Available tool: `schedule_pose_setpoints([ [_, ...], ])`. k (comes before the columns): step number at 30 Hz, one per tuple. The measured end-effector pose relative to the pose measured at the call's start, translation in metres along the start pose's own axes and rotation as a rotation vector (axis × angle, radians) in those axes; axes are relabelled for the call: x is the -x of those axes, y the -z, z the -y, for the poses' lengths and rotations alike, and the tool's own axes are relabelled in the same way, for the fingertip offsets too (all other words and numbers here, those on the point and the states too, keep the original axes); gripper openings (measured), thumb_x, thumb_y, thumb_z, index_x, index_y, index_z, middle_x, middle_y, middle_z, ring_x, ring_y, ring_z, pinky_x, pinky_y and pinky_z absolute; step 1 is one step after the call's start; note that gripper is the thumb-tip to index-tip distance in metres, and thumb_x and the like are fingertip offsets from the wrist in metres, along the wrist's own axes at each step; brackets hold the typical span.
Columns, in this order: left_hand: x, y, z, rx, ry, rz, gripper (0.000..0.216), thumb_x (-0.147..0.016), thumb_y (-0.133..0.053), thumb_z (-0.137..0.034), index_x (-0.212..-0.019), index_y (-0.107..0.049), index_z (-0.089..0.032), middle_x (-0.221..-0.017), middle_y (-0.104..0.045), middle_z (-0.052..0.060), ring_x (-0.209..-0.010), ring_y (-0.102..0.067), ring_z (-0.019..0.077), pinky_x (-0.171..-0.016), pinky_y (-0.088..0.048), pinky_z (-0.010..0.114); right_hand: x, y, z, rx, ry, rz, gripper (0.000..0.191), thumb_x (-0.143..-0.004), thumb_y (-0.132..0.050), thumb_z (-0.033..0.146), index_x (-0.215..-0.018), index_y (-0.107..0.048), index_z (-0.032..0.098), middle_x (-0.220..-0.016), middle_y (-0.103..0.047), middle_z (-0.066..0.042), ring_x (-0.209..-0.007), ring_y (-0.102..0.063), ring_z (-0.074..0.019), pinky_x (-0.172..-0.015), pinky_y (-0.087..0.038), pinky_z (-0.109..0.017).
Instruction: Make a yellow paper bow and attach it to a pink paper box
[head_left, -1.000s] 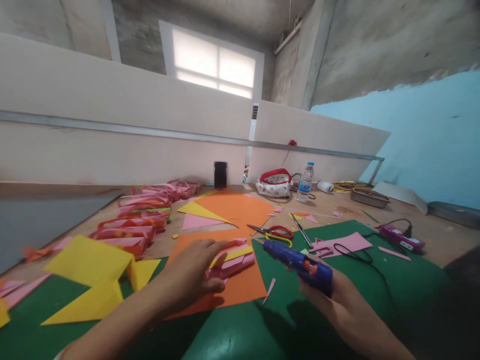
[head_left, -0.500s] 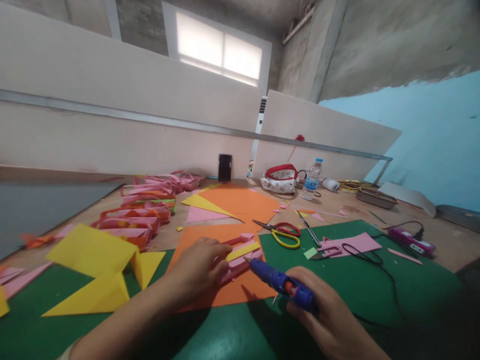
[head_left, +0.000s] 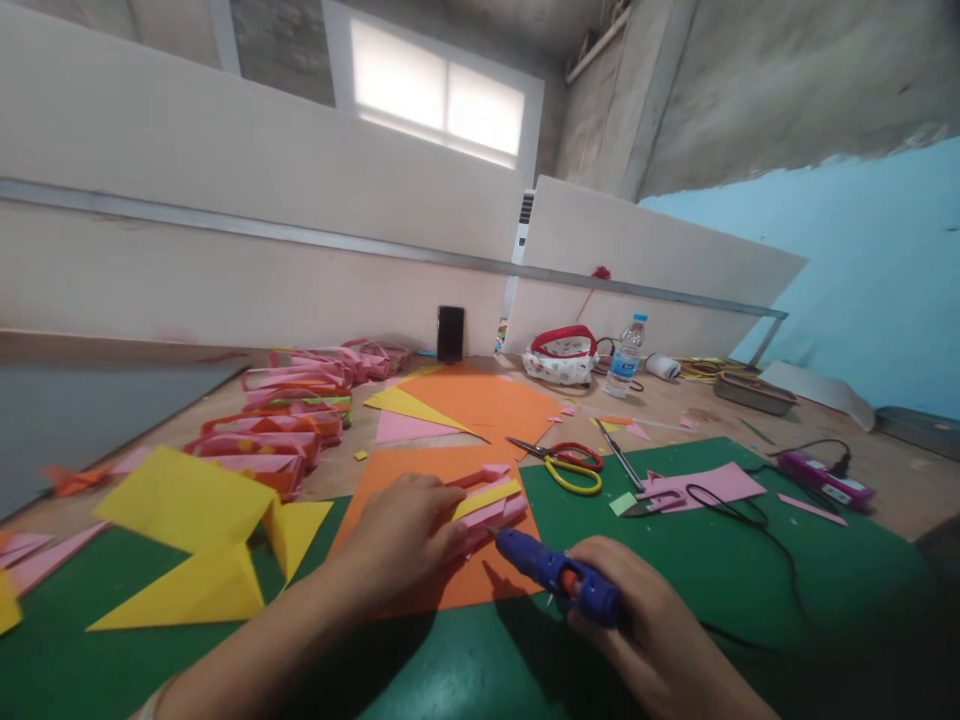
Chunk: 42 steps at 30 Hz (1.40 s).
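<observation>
Left hand (head_left: 401, 535) pressed flat on a folded pink-and-yellow paper piece (head_left: 487, 497), fingers spread over its near-left end, pinning it rather than clenching it. The piece lies on an orange sheet (head_left: 465, 585) at the table's (head_left: 885, 480) near-centre, long axis running lower-left to upper-right. Right hand (head_left: 649, 625) wrapped around the grip of a blue glue gun (head_left: 555, 575); gun axis points up-left, nozzle tip right at the piece's near edge, touching or just off it, can't tell which. So the piece sits just ahead-left of the right hand and under the left; the left is the nearer one. Green cutting mat (head_left: 720, 570) beneath the right hand and gun. Scissors (head_left: 566, 462) with red/yellow handles lie beyond the piece, apart from it. Pink offcut (head_left: 712, 485) and a black cord (head_left: 757, 530) to the right, clear of the nozzle path. Yellow folded paper (head_left: 187, 520) and a row of finished pink/orange pieces (head_left: 277, 440) to the left. Nothing between nozzle and piece.
</observation>
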<state>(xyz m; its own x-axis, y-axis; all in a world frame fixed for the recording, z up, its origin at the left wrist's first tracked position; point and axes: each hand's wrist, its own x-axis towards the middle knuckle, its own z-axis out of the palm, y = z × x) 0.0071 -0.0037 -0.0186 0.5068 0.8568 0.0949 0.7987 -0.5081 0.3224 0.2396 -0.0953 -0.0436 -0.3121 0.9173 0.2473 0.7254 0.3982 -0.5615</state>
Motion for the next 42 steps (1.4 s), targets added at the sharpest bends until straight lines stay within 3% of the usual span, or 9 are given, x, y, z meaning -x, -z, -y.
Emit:
schedule_pose_setpoints([
  [10, -0.001, -0.003, 0.001, 0.027, -0.026, -0.019, 0.043, -0.086, -0.034, -0.052, -0.096, -0.068, -0.028, -0.086, -0.065, 0.007, -0.083, -0.056, 0.0244, -0.069, -0.039, 0.031, -0.005, -0.004, -0.001, 0.011, -0.014, -0.03, 0.01, -0.086, -0.047, 0.014, -0.093, -0.051, 0.02, -0.09, -0.058, -0.003, -0.081, -0.054, -0.0171, -0.07, -0.042, -0.028],
  [15, 0.001, -0.002, 0.001, 0.013, -0.033, -0.009, 0.039, -0.086, -0.036, -0.047, -0.09, -0.069, -0.026, -0.084, -0.065, 0.007, -0.081, -0.058, 0.0221, -0.069, -0.039, 0.028, -0.005, -0.006, -0.005, 0.024, -0.018, -0.034, 0.012, -0.085, -0.048, 0.013, -0.093, -0.051, 0.021, -0.089, -0.058, -0.003, -0.081, -0.053, -0.0169, -0.069, -0.041, -0.028],
  [28, -0.004, -0.007, 0.006, 0.006, -0.054, -0.022, 0.043, -0.088, -0.031, -0.047, -0.098, -0.068, -0.027, -0.089, -0.066, 0.007, -0.087, -0.058, 0.0227, -0.076, -0.04, 0.031, -0.005, -0.007, -0.006, 0.068, 0.001, -0.042, 0.014, -0.085, -0.046, 0.012, -0.094, -0.05, 0.021, -0.091, -0.058, -0.003, -0.081, -0.053, -0.0173, -0.069, -0.042, -0.029],
  [42, -0.002, -0.005, 0.002, -0.008, -0.034, -0.009, 0.035, -0.085, -0.038, -0.043, -0.089, -0.069, -0.027, -0.086, -0.065, 0.006, -0.083, -0.058, 0.022, -0.071, -0.04, 0.029, -0.011, -0.012, 0.001, 0.197, 0.059, -0.064, 0.015, -0.081, -0.044, 0.009, -0.089, -0.051, 0.02, -0.086, -0.059, -0.005, -0.078, -0.053, -0.0197, -0.064, -0.042, -0.03],
])
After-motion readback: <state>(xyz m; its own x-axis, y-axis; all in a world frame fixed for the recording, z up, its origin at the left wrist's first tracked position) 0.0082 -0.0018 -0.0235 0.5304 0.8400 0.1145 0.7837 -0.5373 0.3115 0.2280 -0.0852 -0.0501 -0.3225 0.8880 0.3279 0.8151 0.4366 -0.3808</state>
